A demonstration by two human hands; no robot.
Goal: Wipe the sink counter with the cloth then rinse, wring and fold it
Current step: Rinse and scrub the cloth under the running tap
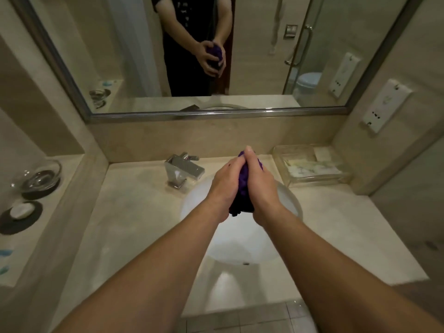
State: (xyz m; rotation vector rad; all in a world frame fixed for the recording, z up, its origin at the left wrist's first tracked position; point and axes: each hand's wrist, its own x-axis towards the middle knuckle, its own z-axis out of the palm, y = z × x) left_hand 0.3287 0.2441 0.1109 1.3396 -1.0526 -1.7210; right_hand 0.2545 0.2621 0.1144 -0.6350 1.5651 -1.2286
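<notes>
A dark purple cloth [243,188] is bunched into a tight wad and pressed between my two palms above the white sink basin [288,200]. My left hand [223,183] clasps it from the left and my right hand [260,186] from the right. Only a strip of the cloth shows between the hands, with its ends sticking out at the fingertips and at the wrists. The beige stone counter [134,212] surrounds the basin. A square chrome faucet [183,170] stands just left of my hands; no water is seen running.
A clear tray [310,167] with toiletries stands at the back right corner. On the left ledge sit a glass bowl [39,179] and a soap dish [21,211]. A large mirror [252,68] above the backsplash reflects me. A socket panel [384,104] hangs on the right wall.
</notes>
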